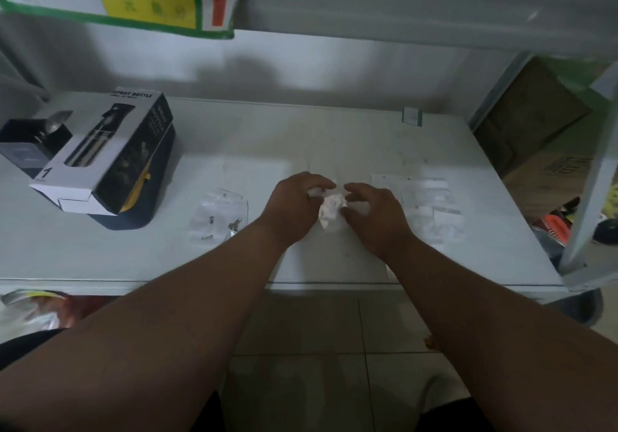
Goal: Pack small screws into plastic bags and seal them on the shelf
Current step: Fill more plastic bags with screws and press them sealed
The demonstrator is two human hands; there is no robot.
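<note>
A spray bottle box lies at the left, beside a small dark box — cardboard cartons at right.

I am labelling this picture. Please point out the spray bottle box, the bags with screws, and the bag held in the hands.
spray bottle box point(110, 151): head view, on its top face.
bags with screws point(217, 214): head view, middle of the pile.
held bag point(331, 209): head view, crumpled middle.
</note>
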